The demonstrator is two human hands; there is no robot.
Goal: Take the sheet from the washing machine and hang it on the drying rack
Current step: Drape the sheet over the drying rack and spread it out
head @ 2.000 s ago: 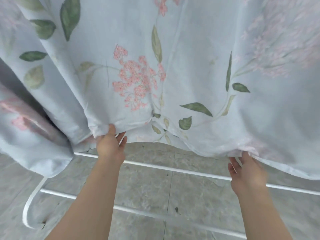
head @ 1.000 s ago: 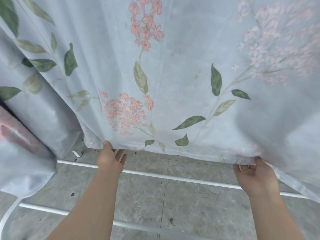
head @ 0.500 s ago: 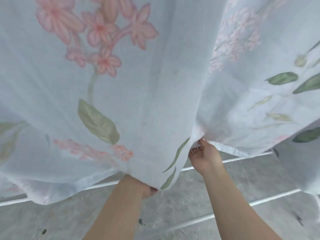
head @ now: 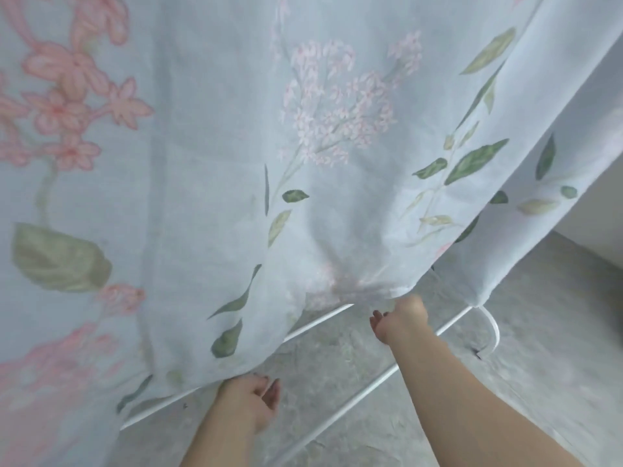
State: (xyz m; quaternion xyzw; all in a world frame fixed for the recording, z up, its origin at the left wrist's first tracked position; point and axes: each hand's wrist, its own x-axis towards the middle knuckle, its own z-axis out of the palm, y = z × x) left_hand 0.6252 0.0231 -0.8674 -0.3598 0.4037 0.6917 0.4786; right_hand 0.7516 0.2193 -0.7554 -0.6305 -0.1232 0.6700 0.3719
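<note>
The pale blue sheet (head: 209, 203), printed with pink flowers and green leaves, hangs in front of me and fills most of the view. Its hem runs from the lower left up to the right. My right hand (head: 401, 320) is up at the hem, where the cloth bunches into creases; its thumb side is hidden in the fabric and it pinches the edge. My left hand (head: 247, 401) sits lower, just under the hem, its fingers loosely curled with no cloth among them. White rods of the drying rack (head: 357, 397) show below the sheet.
The rack's curved white end (head: 493, 326) sticks out at the right, under the sheet's corner. Grey stone-look floor tiles (head: 539, 365) lie below. A white wall base (head: 593, 230) stands at the far right.
Both hands shifted right along the hem, then the view swung. My left hand, hidden behind the cloth half a second ago, now shows below the hem. The rack's right end has come into view.
</note>
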